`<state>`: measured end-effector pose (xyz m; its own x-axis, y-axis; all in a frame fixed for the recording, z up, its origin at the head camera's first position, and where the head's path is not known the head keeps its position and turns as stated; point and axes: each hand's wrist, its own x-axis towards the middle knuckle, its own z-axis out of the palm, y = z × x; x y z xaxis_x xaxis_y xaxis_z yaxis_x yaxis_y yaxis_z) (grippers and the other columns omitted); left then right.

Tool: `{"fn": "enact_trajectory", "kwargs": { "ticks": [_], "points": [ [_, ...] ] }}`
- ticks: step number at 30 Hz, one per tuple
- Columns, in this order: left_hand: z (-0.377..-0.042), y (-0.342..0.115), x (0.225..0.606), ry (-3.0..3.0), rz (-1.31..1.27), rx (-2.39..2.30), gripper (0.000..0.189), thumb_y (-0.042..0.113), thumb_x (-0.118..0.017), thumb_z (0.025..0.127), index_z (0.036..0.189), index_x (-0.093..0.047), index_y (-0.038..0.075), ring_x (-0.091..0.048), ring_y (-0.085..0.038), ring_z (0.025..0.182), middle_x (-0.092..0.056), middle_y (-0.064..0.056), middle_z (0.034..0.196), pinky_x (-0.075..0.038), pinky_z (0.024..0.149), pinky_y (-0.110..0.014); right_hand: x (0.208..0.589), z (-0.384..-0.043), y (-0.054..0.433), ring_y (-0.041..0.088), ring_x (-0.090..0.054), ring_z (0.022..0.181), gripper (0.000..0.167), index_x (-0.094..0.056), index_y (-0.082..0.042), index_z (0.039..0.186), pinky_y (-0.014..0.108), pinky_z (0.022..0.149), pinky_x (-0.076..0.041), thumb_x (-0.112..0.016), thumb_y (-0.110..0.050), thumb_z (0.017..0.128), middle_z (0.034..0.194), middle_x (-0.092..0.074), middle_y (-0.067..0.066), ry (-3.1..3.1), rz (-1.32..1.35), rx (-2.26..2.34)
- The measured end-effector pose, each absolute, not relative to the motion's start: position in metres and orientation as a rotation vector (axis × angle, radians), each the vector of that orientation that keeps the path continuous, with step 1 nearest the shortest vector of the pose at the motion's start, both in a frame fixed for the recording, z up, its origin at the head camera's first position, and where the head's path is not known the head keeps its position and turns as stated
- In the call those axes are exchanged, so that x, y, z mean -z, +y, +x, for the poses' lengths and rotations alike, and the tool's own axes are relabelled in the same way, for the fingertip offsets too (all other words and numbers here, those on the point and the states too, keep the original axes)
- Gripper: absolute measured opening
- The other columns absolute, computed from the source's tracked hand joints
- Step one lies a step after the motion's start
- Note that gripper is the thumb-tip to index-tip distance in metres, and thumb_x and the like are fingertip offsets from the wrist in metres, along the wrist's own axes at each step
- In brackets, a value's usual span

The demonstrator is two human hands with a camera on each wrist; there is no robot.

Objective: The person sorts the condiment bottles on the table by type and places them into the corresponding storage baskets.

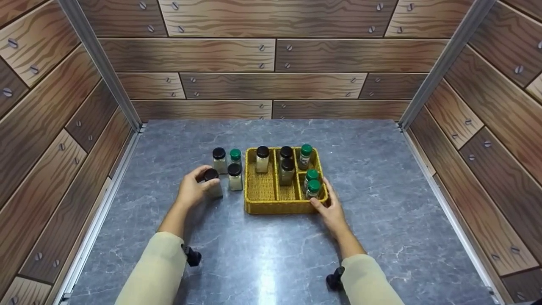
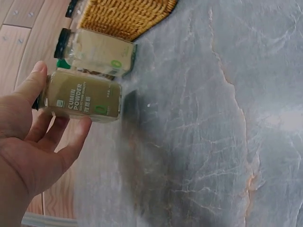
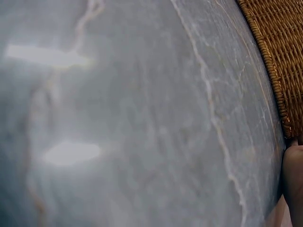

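Nearest you, your 2 sleeves reach over the counter. Your right hand grips the front right corner of the woven basket, thumb at the front rim and fingers along the side wall; the weave looks light and fairly stiff, so steady it by that corner rather than by a divider. Your left hand is partly curled, holding the cumin powder jar near its black cap, left of the basket; I cannot tell whether its base touches the counter. It should feel rigid and a little slippery, breakable if glass, so pinch its sides below the cap, not the cap alone. Just beside it stands a pale-powder jar, with a green-capped jar and another black-capped jar behind. Inside the basket stand 3 black-capped jars and 3 green-capped jars; farthest is the plank-patterned wall.
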<state>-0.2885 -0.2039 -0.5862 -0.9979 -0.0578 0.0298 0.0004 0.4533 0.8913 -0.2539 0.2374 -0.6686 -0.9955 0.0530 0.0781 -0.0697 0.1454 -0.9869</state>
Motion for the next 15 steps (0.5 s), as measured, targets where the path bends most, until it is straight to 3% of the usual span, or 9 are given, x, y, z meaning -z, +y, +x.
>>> {"fn": "enact_trajectory", "kwargs": {
  "ticks": [2, 7, 11, 15],
  "points": [
    [-0.287, -0.204, 0.584, -2.638, 0.054, 1.600, 0.052, 0.017, -0.084, 0.096, 0.143, -0.066, 0.004, -0.063, -0.041, 0.140, -0.069, -0.023, 0.145, -0.052, 0.116, -0.050, 0.669, -0.254, 0.237, 0.042, -0.025, 0.165, 0.085, -0.029, -0.019, 0.173, 0.058, 0.137, -0.018, -0.075, -0.010, 0.102, 0.180, -0.021, 0.021, -2.304, 0.018, -1.998],
    [-0.281, -0.203, 0.577, -2.634, 0.067, 1.599, 0.052, 0.017, -0.086, 0.094, 0.141, -0.068, 0.005, -0.065, -0.041, 0.138, -0.070, -0.023, 0.143, -0.061, 0.100, -0.039, 0.670, -0.255, 0.237, 0.040, -0.026, 0.164, 0.082, -0.030, -0.019, 0.172, 0.056, 0.137, -0.019, -0.073, -0.008, 0.103, 0.180, -0.022, 0.020, -2.296, 0.020, -2.011],
    [-0.276, -0.202, 0.571, -2.632, 0.085, 1.591, 0.053, 0.019, -0.088, 0.093, 0.141, -0.069, 0.007, -0.066, -0.040, 0.138, -0.071, -0.022, 0.143, -0.058, 0.107, -0.045, 0.669, -0.255, 0.237, 0.039, -0.028, 0.164, 0.084, -0.028, -0.019, 0.173, 0.056, 0.137, -0.020, -0.073, -0.007, 0.103, 0.180, -0.021, 0.020, -2.284, 0.024, -2.036],
    [-0.269, -0.201, 0.565, -2.640, 0.118, 1.565, 0.055, 0.023, -0.089, 0.092, 0.141, -0.070, 0.011, -0.066, -0.040, 0.138, -0.071, -0.020, 0.143, -0.053, 0.115, -0.053, 0.668, -0.255, 0.237, 0.035, -0.031, 0.162, 0.084, -0.027, -0.019, 0.173, 0.044, 0.135, -0.027, -0.072, -0.007, 0.104, 0.180, -0.022, 0.017, -2.272, 0.020, -2.068]
  ]
}}
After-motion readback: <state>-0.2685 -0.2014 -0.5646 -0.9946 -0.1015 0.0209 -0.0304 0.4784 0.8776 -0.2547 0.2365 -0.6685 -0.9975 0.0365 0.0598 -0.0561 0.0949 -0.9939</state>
